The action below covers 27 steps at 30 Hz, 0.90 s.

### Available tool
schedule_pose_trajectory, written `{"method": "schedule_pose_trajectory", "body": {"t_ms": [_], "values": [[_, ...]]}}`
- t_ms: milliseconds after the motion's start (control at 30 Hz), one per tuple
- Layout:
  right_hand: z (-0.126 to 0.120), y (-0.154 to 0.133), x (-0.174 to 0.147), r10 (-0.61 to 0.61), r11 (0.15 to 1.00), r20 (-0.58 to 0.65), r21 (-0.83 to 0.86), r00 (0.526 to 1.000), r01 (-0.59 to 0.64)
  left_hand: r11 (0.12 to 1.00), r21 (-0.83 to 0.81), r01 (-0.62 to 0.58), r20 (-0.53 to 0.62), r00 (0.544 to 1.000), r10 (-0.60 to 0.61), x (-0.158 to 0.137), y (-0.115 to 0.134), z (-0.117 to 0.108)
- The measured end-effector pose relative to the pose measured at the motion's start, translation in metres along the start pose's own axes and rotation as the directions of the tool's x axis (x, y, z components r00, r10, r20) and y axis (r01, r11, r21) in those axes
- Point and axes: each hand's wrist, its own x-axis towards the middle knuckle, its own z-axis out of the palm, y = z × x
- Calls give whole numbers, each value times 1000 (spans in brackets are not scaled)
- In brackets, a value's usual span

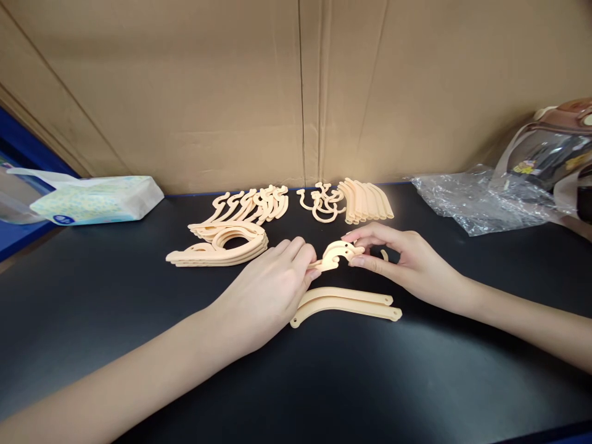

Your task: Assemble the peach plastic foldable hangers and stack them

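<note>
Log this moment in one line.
left hand: grips hooked cream plastic piece; right hand: pinches it; nearby: two long curved cream plastic strips

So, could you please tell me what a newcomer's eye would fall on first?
Probably the left hand and right hand, which hold a pale curved piece between them near the picture's middle. Two long curved strips lie just nearer the viewer, and crumpled clear plastic sits at the right.

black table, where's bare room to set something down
Bare: the table in front of the two curved strips, between the forearms; also left, between tissue pack and left forearm. Crowded: the back middle, with stacked pale parts; back right, under the crumpled plastic.
</note>
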Motion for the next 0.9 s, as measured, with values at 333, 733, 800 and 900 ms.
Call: {"method": "schedule_pose_trajectory", "body": {"t_ms": [333, 733, 800, 900], "values": [[1, 2, 0, 46, 999, -55, 14, 997, -46, 990, -130, 45, -21, 999, -48, -1, 0, -3], [6, 8, 6, -153, 950, 14, -274, 988, 151, 990, -68, 121, -20, 992, -123, 3, -10, -4], [6, 9, 6, -171, 940, 14, -297, 985, 168, 985, -76, 152, -27, 988, -154, 3, -12, -5], [5, 9, 6, -194, 934, 3, -305, 981, 186, 974, -109, 197, -29, 979, -201, 3, -14, -6]]}}
